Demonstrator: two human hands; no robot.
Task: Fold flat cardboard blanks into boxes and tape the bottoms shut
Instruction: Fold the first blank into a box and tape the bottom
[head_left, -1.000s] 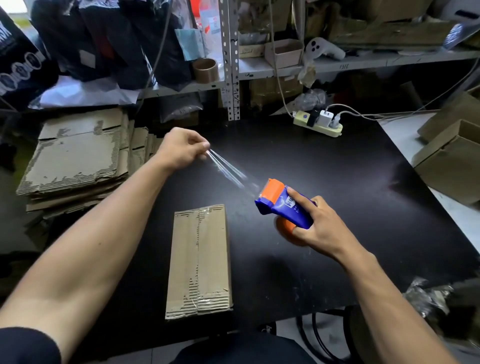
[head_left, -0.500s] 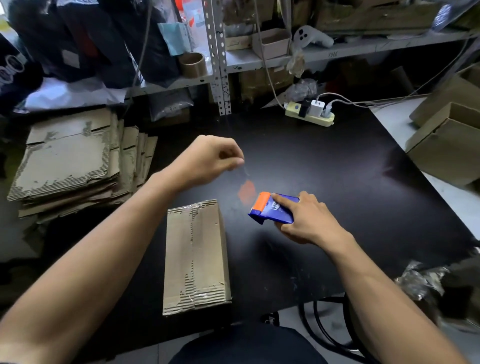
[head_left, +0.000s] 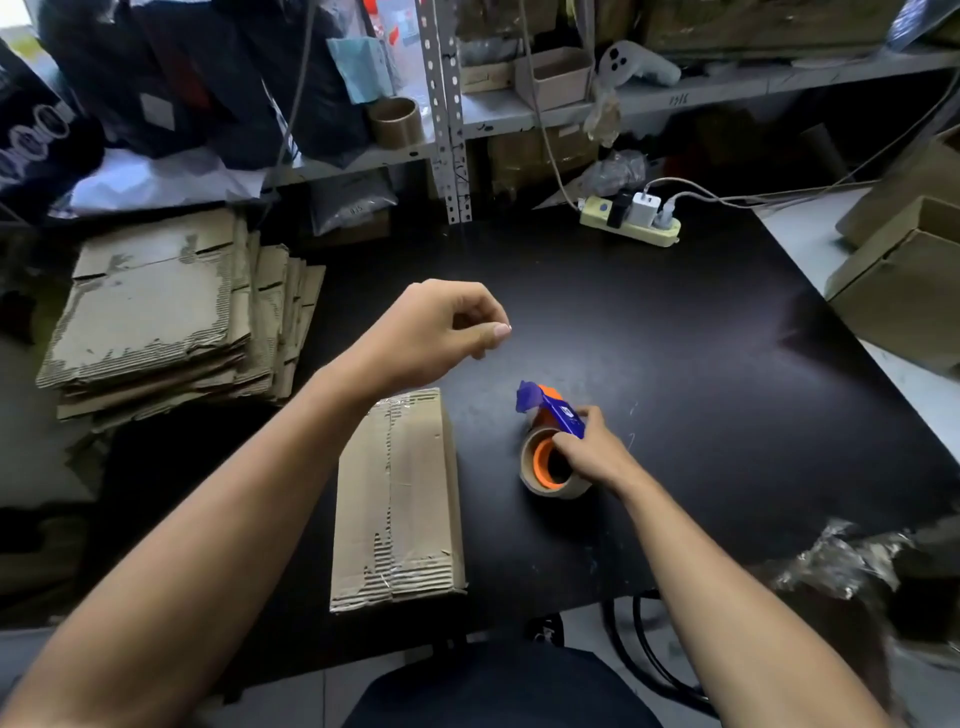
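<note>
Taped cardboard box (head_left: 397, 501) lies flat on the black counter (head_left: 675, 364), near its front edge; clear tape runs along the seam on its upper face. All places below given from this box.

Right hand (head_left: 589, 449), to the right of the box and apart from it: fingers curled round the tape dispenser (head_left: 550, 439), which has a blue body and an orange core. The tape roll rests on the counter with its open side facing the box.

Left hand (head_left: 441, 327), above and just beyond the box's far end, raised off the counter: fingers curled in, thumb tip against the forefinger. Whether a bit of tape sits in that pinch cannot be told.

Stack of flat cardboard blanks (head_left: 156, 312), well to the left of the box and further back, edges ragged.

Power strip (head_left: 631, 223) with plugs, far beyond the box to the right, at the counter's back edge. Open cardboard boxes (head_left: 904, 280) further right still.
</note>
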